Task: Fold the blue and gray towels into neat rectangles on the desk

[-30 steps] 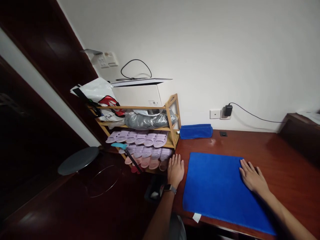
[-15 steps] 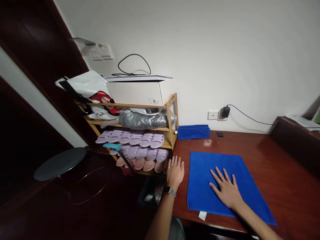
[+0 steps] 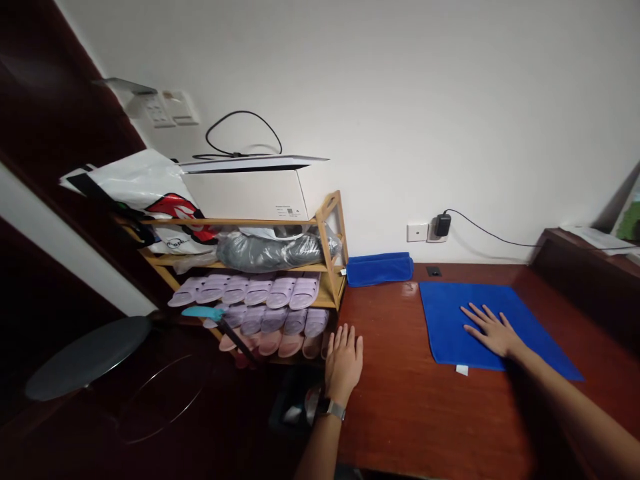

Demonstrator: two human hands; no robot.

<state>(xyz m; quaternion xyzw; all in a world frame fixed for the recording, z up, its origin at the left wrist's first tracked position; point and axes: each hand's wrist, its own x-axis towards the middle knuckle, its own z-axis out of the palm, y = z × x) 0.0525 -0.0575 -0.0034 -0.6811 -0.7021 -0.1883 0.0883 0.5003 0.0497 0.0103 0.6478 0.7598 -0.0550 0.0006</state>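
Observation:
Spread flat on the brown wooden desk [image 3: 400, 400] is a blue towel [image 3: 450, 313] with a small white tag on its near edge. My right hand [image 3: 495, 333] lies on the towel, palm down and fingers spread. At the desk's left edge rests my left hand [image 3: 344, 363], fingers stretched forward, holding nothing, with a watch on the wrist. A second blue towel [image 3: 380, 269], folded into a long bundle, lies at the back of the desk against the wall.
Left of the desk stands a wooden rack [image 3: 327, 260] with several purple slippers [image 3: 280, 291], a grey bagged item [image 3: 270, 250] and a white box [image 3: 245, 195]. A round stool [image 3: 90, 353] is further left. A black charger [image 3: 443, 225] is plugged into the wall.
My right hand and the flat towel have slid away from me and to the right across the desk. My left hand stays at the desk's left edge. The view has shifted slightly.

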